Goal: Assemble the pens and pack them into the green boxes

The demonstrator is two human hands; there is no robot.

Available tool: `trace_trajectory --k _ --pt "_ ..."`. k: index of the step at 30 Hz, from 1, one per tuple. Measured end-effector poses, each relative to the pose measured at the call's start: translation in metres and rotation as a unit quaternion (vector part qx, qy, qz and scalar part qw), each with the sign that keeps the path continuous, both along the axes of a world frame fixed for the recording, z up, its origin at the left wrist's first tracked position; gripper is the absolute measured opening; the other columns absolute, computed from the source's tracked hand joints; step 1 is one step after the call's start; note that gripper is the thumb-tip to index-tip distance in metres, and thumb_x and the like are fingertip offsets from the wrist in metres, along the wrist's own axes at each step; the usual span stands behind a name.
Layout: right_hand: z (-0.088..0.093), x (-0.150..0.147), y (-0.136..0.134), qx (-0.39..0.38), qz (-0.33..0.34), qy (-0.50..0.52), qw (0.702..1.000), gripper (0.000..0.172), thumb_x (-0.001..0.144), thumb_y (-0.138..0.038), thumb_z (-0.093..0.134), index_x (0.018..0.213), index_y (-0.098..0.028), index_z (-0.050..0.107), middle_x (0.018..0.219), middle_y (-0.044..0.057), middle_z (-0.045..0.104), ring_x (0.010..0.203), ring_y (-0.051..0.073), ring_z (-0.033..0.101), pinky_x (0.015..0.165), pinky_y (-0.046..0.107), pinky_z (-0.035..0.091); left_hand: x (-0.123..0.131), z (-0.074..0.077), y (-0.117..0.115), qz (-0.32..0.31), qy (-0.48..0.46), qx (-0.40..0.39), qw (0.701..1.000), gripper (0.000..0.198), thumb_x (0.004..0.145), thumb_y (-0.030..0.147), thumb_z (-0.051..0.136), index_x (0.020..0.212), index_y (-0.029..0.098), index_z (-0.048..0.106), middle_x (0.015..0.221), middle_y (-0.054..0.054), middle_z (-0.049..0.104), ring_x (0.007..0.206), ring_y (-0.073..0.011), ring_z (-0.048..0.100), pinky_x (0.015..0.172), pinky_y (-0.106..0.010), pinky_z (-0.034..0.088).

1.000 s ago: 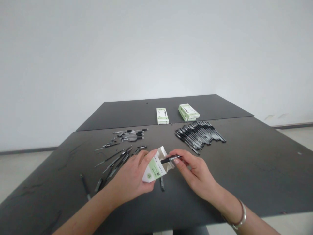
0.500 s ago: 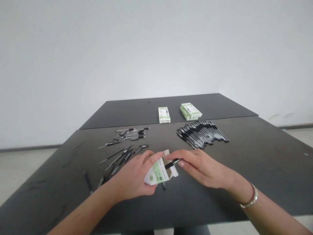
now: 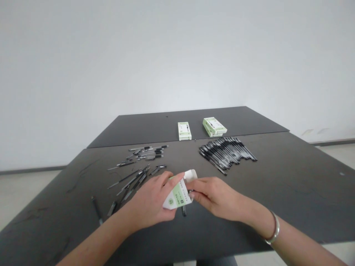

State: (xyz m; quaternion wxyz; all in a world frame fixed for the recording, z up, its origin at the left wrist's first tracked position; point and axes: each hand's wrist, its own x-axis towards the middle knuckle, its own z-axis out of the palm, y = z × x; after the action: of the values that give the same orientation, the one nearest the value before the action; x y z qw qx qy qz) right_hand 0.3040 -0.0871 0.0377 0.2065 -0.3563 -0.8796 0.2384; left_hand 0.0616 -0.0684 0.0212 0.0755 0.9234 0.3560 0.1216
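My left hand (image 3: pixel 151 201) is shut around a white and green cardboard pen box (image 3: pixel 177 195), which it holds tilted above the table. My right hand (image 3: pixel 216 195) sits at the box's open end, fingers pinched on a black pen (image 3: pixel 190 191). Most of that pen is hidden by the fingers and box, and only a small dark part shows. Another black pen (image 3: pixel 183 211) lies on the table just below the box.
Loose pens and pen parts (image 3: pixel 135 181) lie scattered left of my hands. An orderly bank of black pens (image 3: pixel 226 153) lies to the right. Two green-and-white boxes (image 3: pixel 184 131) (image 3: pixel 214 126) stand at the back of the dark table (image 3: pixel 263 177).
The pen in my right hand has gone from mostly visible to mostly hidden at the box's mouth. My right hand has closed in against the box, and the box's top flap looks more closed.
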Motion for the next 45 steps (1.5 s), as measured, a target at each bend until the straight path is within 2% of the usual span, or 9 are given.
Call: trace_trajectory --k 5,9,14,19,22,25,27,34,45 --pt "-0.009 0.025 0.028 0.052 -0.236 0.055 0.969 0.029 0.098 -0.023 0.037 0.103 -0.017 0.065 0.071 0.002 0.064 0.059 0.013 0.056 0.059 0.024 0.042 -0.002 -0.002 -0.001 0.049 0.008 -0.003 0.999 0.082 0.075 0.024 0.059 0.146 0.026 0.021 0.124 -0.010 0.048 0.101 -0.0265 0.057 0.088 -0.039 0.047" --pt "-0.030 0.044 0.064 0.084 -0.349 -0.147 0.922 0.023 0.092 -0.022 0.049 0.097 -0.014 0.069 0.098 0.012 0.066 0.085 0.021 0.065 0.076 0.028 0.046 -0.002 -0.001 -0.002 0.067 0.015 -0.003 0.998 0.082 0.074 0.023 0.058 0.147 0.027 0.020 0.121 -0.009 0.049 0.098 -0.0258 0.058 0.085 -0.037 0.047" --pt "-0.052 0.036 0.079 0.045 -0.354 -0.237 0.904 0.022 0.091 -0.020 0.048 0.094 -0.009 0.067 0.100 0.019 0.066 0.085 0.025 0.067 0.072 0.030 0.047 0.000 -0.001 -0.002 0.070 0.017 0.002 0.997 0.081 0.075 0.024 0.058 0.146 0.028 0.020 0.121 -0.009 0.049 0.096 -0.0250 0.058 0.083 -0.035 0.047" --pt "-0.038 0.035 0.077 0.030 -0.357 -0.198 0.912 0.010 0.081 -0.018 0.057 0.079 -0.012 0.064 0.080 0.013 0.069 0.080 0.022 0.067 0.071 0.028 0.047 0.001 -0.002 -0.001 0.067 0.025 0.012 0.997 0.078 0.076 0.025 0.058 0.145 0.025 0.022 0.121 -0.010 0.049 0.097 -0.0265 0.057 0.084 -0.038 0.048" --pt "-0.015 0.034 0.058 0.000 -0.373 0.024 0.927 0.009 0.083 -0.026 0.055 0.083 -0.017 0.056 0.073 0.005 0.066 0.062 0.016 0.063 0.058 0.026 0.048 0.001 -0.003 -0.002 0.058 0.024 0.017 0.998 0.075 0.076 0.027 0.059 0.143 0.023 0.025 0.123 -0.011 0.048 0.098 -0.0272 0.056 0.086 -0.039 0.047" --pt "0.007 0.020 0.026 -0.035 -0.291 0.387 0.874 0.019 0.085 -0.030 0.057 0.097 -0.022 0.045 0.077 -0.002 0.062 0.046 0.010 0.056 0.042 0.023 0.045 0.002 -0.003 -0.002 0.053 0.024 0.012 0.998 0.074 0.076 0.027 0.060 0.142 0.024 0.026 0.123 -0.011 0.048 0.096 -0.0262 0.057 0.085 -0.039 0.048" --pt "0.013 0.005 0.007 -0.038 -0.247 0.456 0.854 0.031 0.084 -0.029 0.062 0.106 -0.024 0.040 0.082 -0.002 0.063 0.050 0.011 0.060 0.044 0.024 0.049 0.003 -0.001 -0.002 0.055 0.021 0.008 0.998 0.075 0.076 0.026 0.060 0.142 0.025 0.025 0.123 -0.010 0.048 0.097 -0.0263 0.057 0.086 -0.039 0.048" --pt "-0.008 -0.023 -0.006 -0.030 -0.239 0.395 0.887 0.069 0.086 -0.024 0.061 0.139 -0.025 0.017 0.086 0.003 0.068 0.062 0.015 0.066 0.059 0.029 0.058 0.004 0.005 -0.005 0.043 0.003 0.019 0.999 0.077 0.074 0.025 0.062 0.142 0.026 0.026 0.125 -0.011 0.047 0.103 -0.0281 0.055 0.090 -0.042 0.047" --pt "-0.018 -0.021 -0.009 0.152 -0.134 0.100 0.974 0.024 0.095 -0.020 0.046 0.115 -0.019 0.060 0.101 0.010 0.059 0.087 0.018 0.060 0.076 0.030 0.053 0.002 -0.001 -0.006 0.039 -0.017 0.042 0.998 0.076 0.074 0.022 0.063 0.141 0.025 0.026 0.123 -0.010 0.048 0.104 -0.0274 0.054 0.090 -0.041 0.047"
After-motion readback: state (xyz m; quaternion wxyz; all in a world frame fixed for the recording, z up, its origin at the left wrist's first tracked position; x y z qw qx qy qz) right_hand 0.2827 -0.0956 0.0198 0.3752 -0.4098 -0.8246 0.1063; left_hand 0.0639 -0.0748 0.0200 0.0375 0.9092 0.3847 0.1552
